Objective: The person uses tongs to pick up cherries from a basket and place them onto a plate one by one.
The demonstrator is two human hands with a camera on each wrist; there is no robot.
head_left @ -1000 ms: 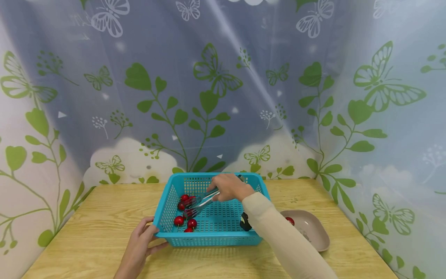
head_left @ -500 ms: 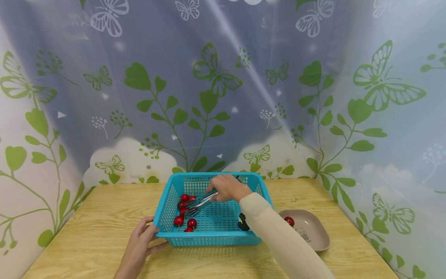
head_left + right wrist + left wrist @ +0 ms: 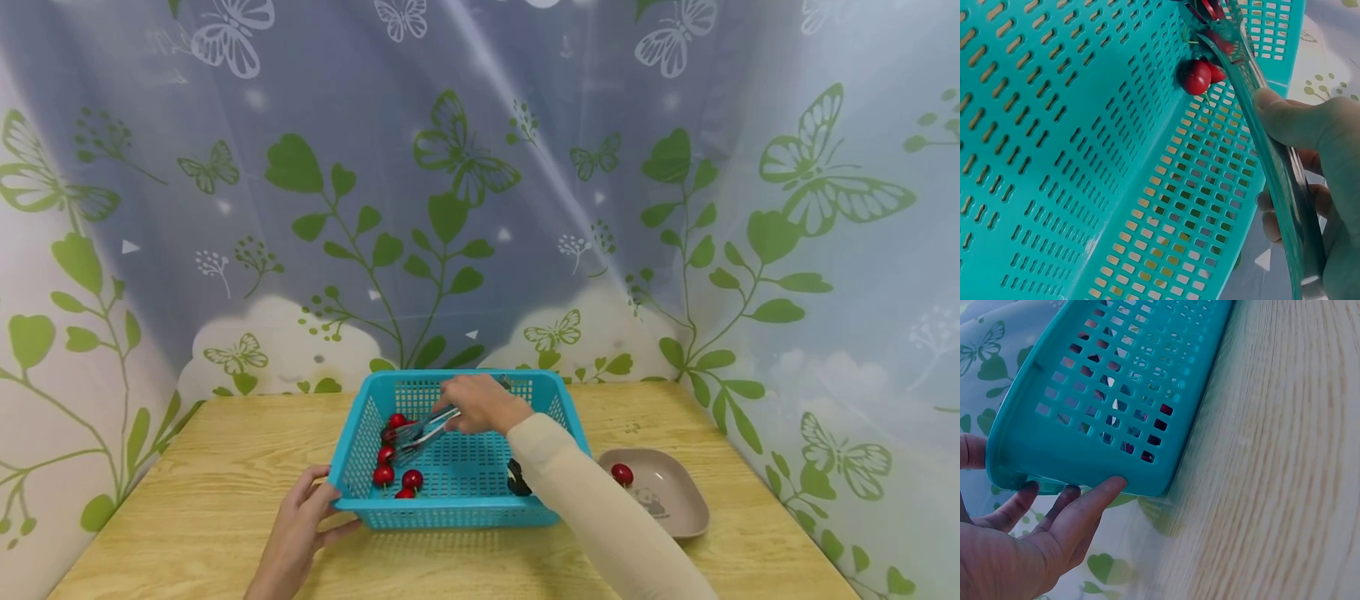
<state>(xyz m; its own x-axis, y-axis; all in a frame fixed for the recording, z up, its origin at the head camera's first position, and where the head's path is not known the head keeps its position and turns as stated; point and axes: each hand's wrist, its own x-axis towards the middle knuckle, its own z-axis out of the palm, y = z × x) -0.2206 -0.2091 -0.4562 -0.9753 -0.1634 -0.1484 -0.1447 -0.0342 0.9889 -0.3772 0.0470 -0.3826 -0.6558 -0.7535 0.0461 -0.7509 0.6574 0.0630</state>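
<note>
A blue plastic basket [image 3: 465, 504] with perforated walls stands on the table. My left hand [image 3: 296, 521] holds its near left corner, the thumb at the rim and the fingers against the outer wall [image 3: 1097, 465]. Reaching in over the basket, my right hand [image 3: 483, 402] grips metal tongs [image 3: 1272, 144] between thumb and fingers. The tongs point left and down, their pronged tips parted among red cherries [image 3: 383, 475] gathered at the basket's left end. Part of the cherries is hidden behind the tips; one cherry [image 3: 1195, 77] shows clearly in the right wrist view.
Right of the basket a beige dish [image 3: 686, 504] holds one cherry [image 3: 621, 474], partly behind my right sleeve [image 3: 592, 508]. A black object [image 3: 517, 477] shows beside the sleeve at the basket's right. A patterned curtain [image 3: 480, 208] hangs behind the wooden table [image 3: 247, 450].
My right hand and the tongs have shifted slightly left, deeper among the cherries. A cherry near the tips has moved a little left. My left hand keeps its place on the basket.
</note>
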